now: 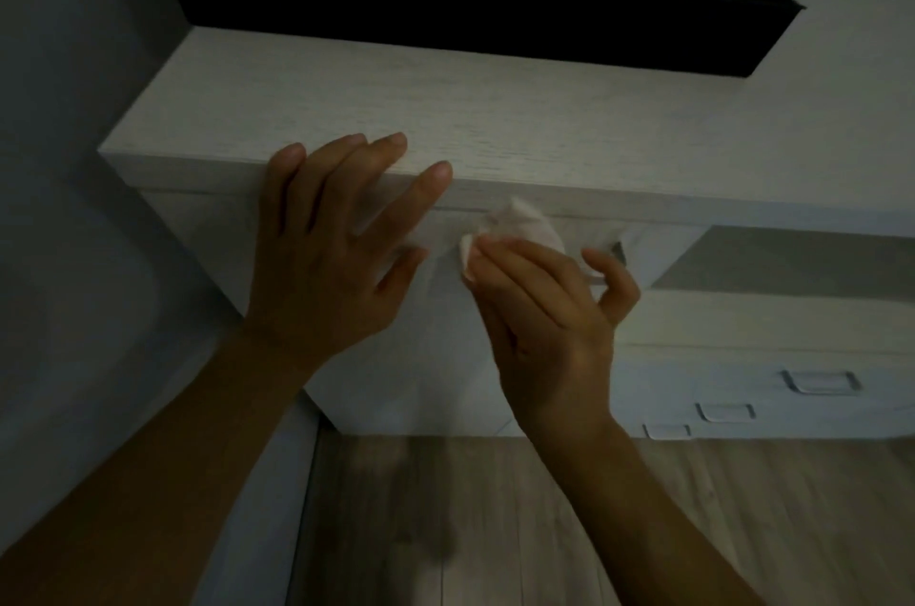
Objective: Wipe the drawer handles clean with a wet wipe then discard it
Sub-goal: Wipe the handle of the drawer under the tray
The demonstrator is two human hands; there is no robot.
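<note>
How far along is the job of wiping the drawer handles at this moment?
Done: the wet wipe is out, pinched in the right hand. In hand: that hand holds it at the top drawer handle, while the left hand rests flat on the cabinet top. Left: the three handles on the lower unit to the right, then discarding the wipe; no bin is visible. Whether any handle is already clean cannot be told.

right hand (549, 313) pinching wet wipe (515, 229), drawer handle (611, 259)
</note>
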